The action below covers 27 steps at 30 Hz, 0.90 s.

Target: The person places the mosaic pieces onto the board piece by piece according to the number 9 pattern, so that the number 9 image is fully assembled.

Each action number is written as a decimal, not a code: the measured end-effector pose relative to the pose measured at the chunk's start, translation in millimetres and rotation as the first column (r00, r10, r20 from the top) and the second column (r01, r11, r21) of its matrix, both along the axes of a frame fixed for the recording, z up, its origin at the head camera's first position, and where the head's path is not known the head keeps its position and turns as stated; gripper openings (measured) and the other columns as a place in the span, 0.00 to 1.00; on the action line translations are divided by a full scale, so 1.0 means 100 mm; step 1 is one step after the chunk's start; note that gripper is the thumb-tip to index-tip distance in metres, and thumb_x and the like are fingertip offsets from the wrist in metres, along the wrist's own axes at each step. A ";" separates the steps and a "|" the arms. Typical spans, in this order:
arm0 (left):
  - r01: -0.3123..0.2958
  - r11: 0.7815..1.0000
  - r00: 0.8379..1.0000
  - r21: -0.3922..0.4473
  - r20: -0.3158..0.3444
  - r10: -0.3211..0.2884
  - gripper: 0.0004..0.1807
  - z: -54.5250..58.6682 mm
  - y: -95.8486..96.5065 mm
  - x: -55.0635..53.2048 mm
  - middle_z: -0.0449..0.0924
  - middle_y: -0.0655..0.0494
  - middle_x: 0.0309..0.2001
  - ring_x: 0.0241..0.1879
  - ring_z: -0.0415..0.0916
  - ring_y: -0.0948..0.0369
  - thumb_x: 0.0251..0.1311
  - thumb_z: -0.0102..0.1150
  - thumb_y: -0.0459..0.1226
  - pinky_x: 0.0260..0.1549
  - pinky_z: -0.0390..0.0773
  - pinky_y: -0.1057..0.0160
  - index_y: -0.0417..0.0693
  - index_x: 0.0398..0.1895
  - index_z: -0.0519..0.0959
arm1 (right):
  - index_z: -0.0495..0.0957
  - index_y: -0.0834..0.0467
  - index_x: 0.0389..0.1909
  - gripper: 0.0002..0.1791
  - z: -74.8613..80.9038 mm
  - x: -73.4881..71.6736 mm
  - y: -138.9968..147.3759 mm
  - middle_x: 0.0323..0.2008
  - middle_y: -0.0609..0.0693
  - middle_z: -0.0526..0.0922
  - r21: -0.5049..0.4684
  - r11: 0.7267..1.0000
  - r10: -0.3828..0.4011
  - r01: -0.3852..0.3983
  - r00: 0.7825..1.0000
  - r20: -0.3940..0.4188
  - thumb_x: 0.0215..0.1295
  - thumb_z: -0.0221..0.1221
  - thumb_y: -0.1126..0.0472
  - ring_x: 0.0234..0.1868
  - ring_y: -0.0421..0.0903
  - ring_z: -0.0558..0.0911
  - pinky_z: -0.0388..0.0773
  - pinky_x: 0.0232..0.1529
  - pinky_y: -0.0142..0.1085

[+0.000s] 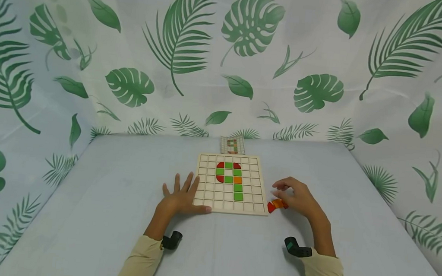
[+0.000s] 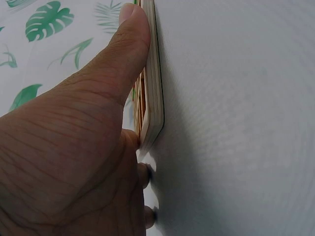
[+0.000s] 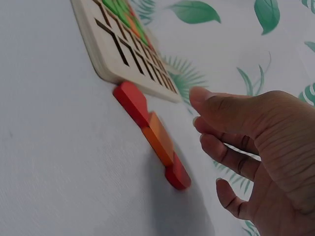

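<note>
A wooden grid board [image 1: 219, 203] lies on the table, red, green and orange tiles forming a 9-like figure in its cells. My left hand [image 1: 179, 199] rests at its lower left corner, fingers spread, thumb along the front edge. In the left wrist view the thumb [image 2: 129, 44] presses on the board's rim [image 2: 156, 98]. My right hand [image 1: 298, 197] hovers beside the lower right corner with loosely bent fingers and nothing between them. Just under it are loose tiles: a red one [image 3: 132, 102] near the board's corner, an orange one [image 3: 160, 140] and another red one [image 3: 178, 173], in a row.
Behind the board, a small pattern card [image 1: 232, 145] shows a similar coloured figure on a grid. A pale cloth [image 1: 121, 217] covers the table. Leaf-printed fabric [image 1: 196, 58] hangs at the back and on both sides.
</note>
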<state>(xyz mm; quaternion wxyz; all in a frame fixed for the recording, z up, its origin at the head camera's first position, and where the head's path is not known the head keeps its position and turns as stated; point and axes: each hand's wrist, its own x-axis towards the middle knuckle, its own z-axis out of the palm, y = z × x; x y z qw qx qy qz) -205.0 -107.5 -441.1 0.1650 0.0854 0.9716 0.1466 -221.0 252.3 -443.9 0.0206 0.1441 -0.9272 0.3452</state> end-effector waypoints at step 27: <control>0.009 1.000 1.000 0.000 0.011 -0.009 0.61 0.00 0.00 0.00 0.34 0.48 0.80 0.76 0.26 0.36 0.50 0.57 0.70 0.63 0.37 0.23 0.51 0.79 0.43 | 0.82 0.61 0.42 0.13 -0.03 0.12 0.27 0.42 0.55 0.82 0.089 0.996 -0.007 -0.005 0.990 0.139 0.58 0.69 0.61 0.45 0.52 0.75 0.75 0.52 0.53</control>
